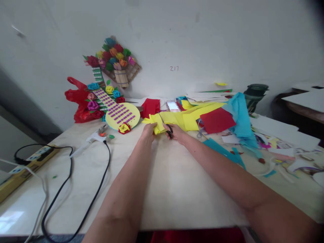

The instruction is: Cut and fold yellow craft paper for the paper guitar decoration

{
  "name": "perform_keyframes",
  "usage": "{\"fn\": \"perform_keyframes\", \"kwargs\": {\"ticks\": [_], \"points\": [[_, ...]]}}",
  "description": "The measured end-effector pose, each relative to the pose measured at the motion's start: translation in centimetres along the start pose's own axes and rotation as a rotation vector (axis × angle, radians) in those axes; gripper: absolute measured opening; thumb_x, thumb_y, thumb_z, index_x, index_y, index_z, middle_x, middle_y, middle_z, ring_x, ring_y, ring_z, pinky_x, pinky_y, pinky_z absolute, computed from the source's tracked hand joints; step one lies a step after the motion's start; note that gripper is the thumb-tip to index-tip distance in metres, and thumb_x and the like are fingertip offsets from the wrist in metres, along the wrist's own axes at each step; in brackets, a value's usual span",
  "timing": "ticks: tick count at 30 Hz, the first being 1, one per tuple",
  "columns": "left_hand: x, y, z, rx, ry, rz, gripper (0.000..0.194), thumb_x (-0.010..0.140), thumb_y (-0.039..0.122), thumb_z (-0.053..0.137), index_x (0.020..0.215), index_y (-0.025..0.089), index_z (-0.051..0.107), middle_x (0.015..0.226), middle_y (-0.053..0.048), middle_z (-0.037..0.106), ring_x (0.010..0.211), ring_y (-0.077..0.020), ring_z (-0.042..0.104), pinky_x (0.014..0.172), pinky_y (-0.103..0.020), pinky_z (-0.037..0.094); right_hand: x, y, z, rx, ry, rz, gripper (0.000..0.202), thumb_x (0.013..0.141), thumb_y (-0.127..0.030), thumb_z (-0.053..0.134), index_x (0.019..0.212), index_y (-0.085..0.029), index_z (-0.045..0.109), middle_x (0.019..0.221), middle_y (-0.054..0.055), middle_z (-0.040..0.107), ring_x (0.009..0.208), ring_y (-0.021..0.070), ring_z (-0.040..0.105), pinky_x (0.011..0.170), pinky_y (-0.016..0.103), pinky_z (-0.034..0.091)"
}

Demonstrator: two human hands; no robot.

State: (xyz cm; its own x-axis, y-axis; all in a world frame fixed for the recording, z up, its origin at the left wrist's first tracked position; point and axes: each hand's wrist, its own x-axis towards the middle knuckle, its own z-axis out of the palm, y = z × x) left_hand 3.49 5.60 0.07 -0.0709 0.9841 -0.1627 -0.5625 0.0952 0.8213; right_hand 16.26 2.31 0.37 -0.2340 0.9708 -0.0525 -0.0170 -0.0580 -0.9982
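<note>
A long strip of yellow crepe paper [191, 119] stretches across the table in front of me. My left hand [150, 130] pinches its folded left end. Dark-handled scissors [169, 131] are in my right hand [177, 132], fingers wrapped round the handles. Their blades point up and left, over the yellow paper close to my left hand. Whether the blades are parted, I cannot tell. A square of red paper [217, 120] lies on the strip's right part, beside a hanging sheet of blue crepe paper [241, 118].
To the left are a paper-flower-trimmed banjo shape [123, 114], a red plastic bag [78, 104], a glue gun [97, 136] with a looping black cord, and a power strip [27, 168]. A phone [173, 105] lies behind the paper. Paper scraps [286, 157] and a dark green bottle [254, 96] are at right.
</note>
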Motion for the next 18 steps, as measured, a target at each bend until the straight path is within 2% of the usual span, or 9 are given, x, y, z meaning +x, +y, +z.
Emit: {"fn": "perform_keyframes", "kwargs": {"ticks": [7,18], "points": [[-0.1,0.0,0.1,-0.001,-0.005,0.003,0.021,0.067,0.002,0.046,0.084,0.010,0.055,0.077,-0.009,0.063,0.070,-0.0196,0.062,0.070,-0.034,0.051,0.7,1.2,-0.2,0.051,0.010,-0.037,0.035,0.065,-0.049,0.061,0.069,-0.017,0.046,0.044,-0.005,0.046,0.033,0.0045,0.040,0.033,0.015,0.032],[-0.1,0.1,0.2,0.000,0.018,-0.034,0.021,0.069,0.002,0.044,0.086,0.010,0.054,0.073,-0.008,0.064,0.069,-0.0189,0.062,0.070,-0.034,0.051,0.7,1.5,0.0,0.035,0.033,-0.061,0.031,0.068,-0.043,0.060,0.066,-0.017,0.045,0.044,-0.006,0.045,0.033,0.0038,0.039,0.034,0.015,0.034]]}}
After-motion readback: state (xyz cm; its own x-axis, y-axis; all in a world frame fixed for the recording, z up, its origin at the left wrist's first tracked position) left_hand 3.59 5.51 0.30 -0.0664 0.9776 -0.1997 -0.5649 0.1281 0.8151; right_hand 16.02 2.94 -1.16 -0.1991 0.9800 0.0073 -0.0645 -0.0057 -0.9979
